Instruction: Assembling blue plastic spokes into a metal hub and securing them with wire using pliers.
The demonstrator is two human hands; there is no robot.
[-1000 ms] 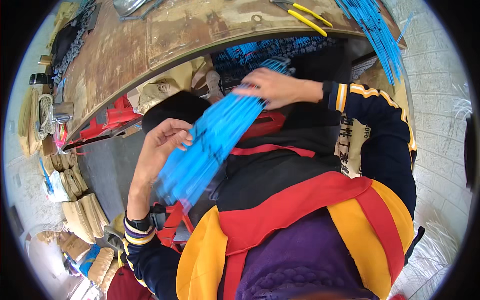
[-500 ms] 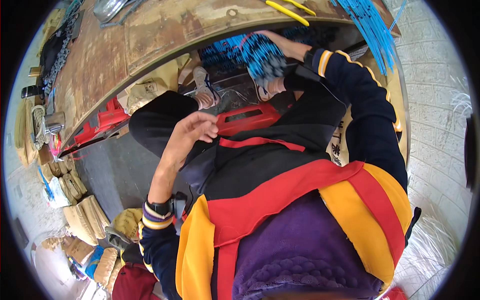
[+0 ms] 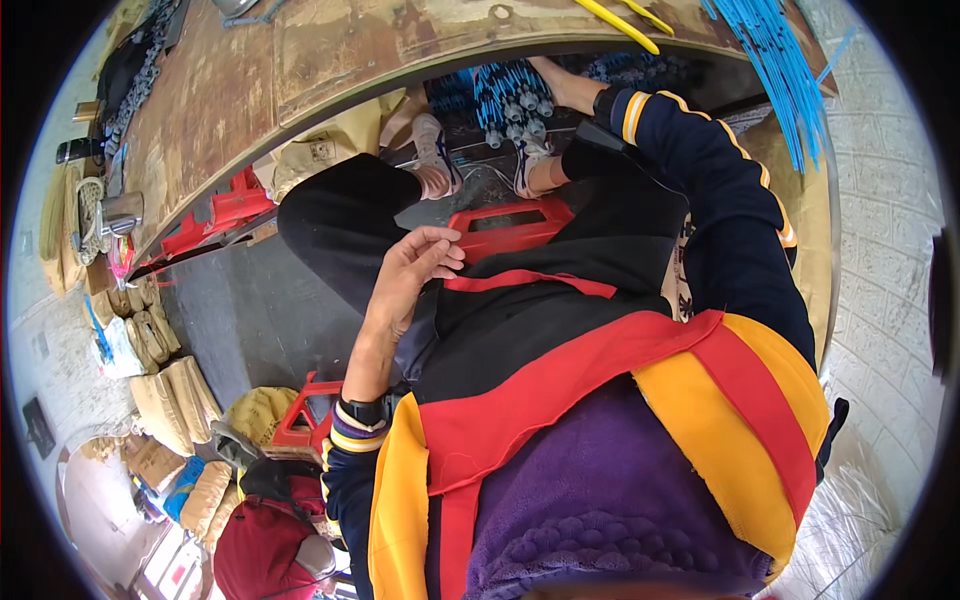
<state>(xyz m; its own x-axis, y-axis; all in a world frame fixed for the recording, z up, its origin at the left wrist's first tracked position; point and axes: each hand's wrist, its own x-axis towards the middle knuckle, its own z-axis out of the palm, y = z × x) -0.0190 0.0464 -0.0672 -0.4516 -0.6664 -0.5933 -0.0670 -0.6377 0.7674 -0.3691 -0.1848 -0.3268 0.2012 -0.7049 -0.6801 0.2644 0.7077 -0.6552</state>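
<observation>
My right hand [image 3: 556, 82] is partly hidden under the table's near edge. It is closed on a bundle of thin blue rods [image 3: 511, 98] with grey knobbed ends, which hangs downward above my feet. More such blue pieces with dark ends [image 3: 455, 95] lie beside it in the shade. My left hand [image 3: 415, 272] hovers over my lap with loosely curved fingers and nothing visible in them. Its fingertips are nearest to a red plastic frame [image 3: 512, 238] between my legs; I cannot tell whether they touch it.
A worn wooden table [image 3: 380, 45] spans the top, bearing yellow-handled pliers [image 3: 618, 25] and a sheaf of blue rods [image 3: 770, 80]. Brown sacks [image 3: 165, 400], a red stool [image 3: 305, 420] and a person in dark red [image 3: 262, 550] are at left. A pale brick wall [image 3: 885, 210] stands at right.
The blue bundle, blurred earlier, now hangs more steadily with its grey ends distinct. My left fingers have drawn closer together. The whole view has shifted slightly, showing more of the person at lower left.
</observation>
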